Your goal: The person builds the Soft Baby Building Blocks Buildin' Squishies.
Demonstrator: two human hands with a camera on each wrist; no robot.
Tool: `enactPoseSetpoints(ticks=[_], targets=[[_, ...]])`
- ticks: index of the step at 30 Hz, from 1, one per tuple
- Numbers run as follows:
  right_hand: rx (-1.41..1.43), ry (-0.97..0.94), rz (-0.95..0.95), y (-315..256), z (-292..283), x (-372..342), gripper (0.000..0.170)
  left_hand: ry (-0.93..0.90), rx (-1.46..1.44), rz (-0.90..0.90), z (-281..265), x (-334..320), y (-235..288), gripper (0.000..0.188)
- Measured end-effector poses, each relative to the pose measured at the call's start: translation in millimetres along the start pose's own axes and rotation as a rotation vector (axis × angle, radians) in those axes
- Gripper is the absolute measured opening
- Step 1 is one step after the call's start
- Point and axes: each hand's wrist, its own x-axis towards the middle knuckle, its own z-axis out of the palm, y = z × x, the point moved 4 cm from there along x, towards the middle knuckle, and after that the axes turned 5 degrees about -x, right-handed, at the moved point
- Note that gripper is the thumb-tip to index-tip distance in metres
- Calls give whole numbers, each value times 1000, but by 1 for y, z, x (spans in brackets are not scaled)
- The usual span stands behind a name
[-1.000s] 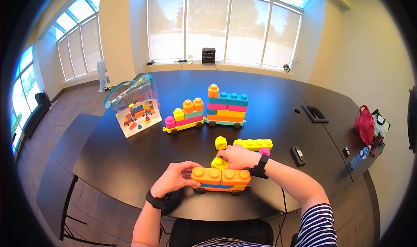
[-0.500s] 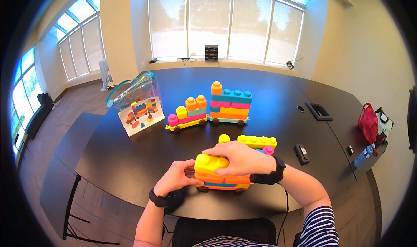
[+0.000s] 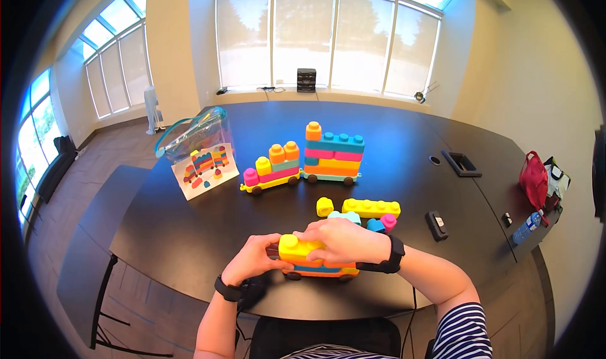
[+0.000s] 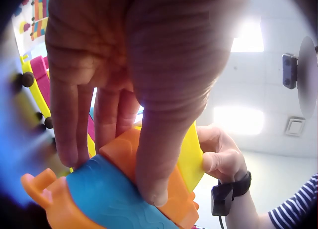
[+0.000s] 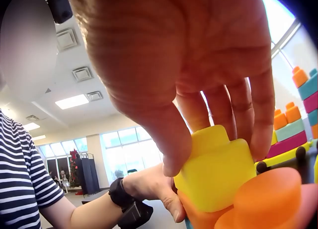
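Note:
At the near edge of the table stands a wheeled toy wagon built up with a blue block [image 4: 104,189] and orange blocks [image 4: 121,147]. My left hand [image 3: 255,258] holds this stack at its left end, thumb on the near side and fingers on the far side. A yellow block [image 5: 213,174] sits over the left orange block, and my right hand [image 3: 353,239] pinches it between thumb and fingers. In the right wrist view its underside meets the orange block. The right hand hides much of the wagon's right half in the head view.
Behind the hands lie a small yellow block [image 3: 324,207], a long yellow block [image 3: 371,208] and several pale, blue and pink blocks. Two built wagons [image 3: 271,174] stand farther back, left of centre. A clear bag [image 3: 211,131] with a picture card, a black device [image 3: 435,226] and a bottle [image 3: 527,227] flank them.
My right hand took the yellow block from behind the wagon, lifted it over the orange blocks and lowered it onto the left one. My left hand stays at the wagon's left end.

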Motion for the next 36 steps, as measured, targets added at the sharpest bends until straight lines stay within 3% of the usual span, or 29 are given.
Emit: enactPoseSetpoints(ticks=[4,8,11,18,22,28,32,36], targets=[[242,-21,-85,38,-26,4,44,-4,-18,10,0,0,3,45],[211,266,246,114,-51,17,42,-14,-26,12,-2,-1,0,59],[22,161,279,151,-27,30,53,-9,-6,76,-2,0,3,77],[33,-46,364,183,30,61,55,51,-171,113,-3,-1,10,65],[89,-60,418,189,38,67,54,57,-157,109,-2,0,6,58],[144,24,306,173,38,64,56,68,-131,121,0,1,8,60],[91,368,194,139,1,46,56,76,-121,130,-2,0,8,61],[427,411,195,84,-38,1,50,83,-115,129,-3,-1,9,63]])
